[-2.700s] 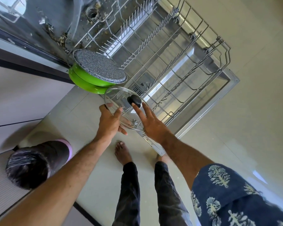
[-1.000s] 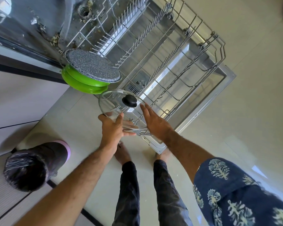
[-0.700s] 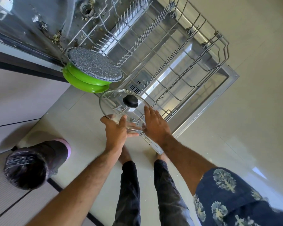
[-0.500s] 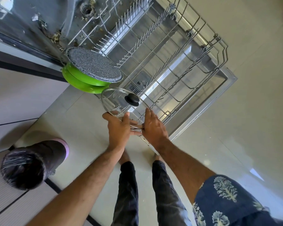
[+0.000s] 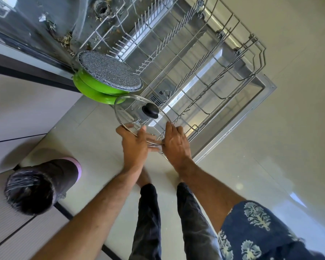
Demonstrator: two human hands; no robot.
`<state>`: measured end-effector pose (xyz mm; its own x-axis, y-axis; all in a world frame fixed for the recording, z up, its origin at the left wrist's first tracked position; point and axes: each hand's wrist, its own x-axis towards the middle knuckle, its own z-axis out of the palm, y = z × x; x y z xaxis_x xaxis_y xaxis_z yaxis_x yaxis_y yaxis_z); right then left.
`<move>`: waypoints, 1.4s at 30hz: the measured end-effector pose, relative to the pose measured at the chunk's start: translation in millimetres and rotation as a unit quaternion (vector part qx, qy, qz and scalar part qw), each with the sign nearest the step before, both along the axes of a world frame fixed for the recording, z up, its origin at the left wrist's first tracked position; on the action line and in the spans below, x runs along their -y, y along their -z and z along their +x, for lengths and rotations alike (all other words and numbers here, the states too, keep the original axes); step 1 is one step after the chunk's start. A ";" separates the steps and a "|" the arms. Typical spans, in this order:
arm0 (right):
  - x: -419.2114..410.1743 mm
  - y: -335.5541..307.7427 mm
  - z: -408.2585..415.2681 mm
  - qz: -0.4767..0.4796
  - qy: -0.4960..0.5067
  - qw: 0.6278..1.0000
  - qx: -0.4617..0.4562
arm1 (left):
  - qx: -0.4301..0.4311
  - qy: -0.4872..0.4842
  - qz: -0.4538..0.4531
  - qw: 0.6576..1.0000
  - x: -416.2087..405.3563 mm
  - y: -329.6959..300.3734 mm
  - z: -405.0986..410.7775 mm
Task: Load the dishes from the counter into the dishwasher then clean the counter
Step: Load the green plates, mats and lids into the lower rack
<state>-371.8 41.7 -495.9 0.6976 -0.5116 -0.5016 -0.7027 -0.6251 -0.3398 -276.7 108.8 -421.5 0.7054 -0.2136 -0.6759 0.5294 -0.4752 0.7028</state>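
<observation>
Seating glass lid [image 5: 139, 117] in near corner of lower rack [image 5: 204, 87], beside green pan [image 5: 105, 79]. Our left hand [image 5: 135, 145] grips lid rim, thumb over edge; our right hand [image 5: 174, 145] lies flat-fingered against lid and rack wire. Next, we judge: tilt lid between tines, release. Rack mostly free rightward; pan crowds left edge.
</observation>
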 end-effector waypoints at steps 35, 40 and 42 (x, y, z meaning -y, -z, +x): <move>16.1 -44.3 -6.1 0.064 0.030 0.997 0.006 | -0.129 0.098 0.000 0.987 25.2 -26.1 34.6; 14.4 -29.1 -2.3 0.057 -0.001 0.998 0.007 | -0.157 0.118 0.006 0.981 22.4 -24.7 40.8; 15.1 -23.3 -4.0 0.063 -0.012 0.998 0.020 | -0.162 0.102 0.002 0.981 18.9 -25.7 36.1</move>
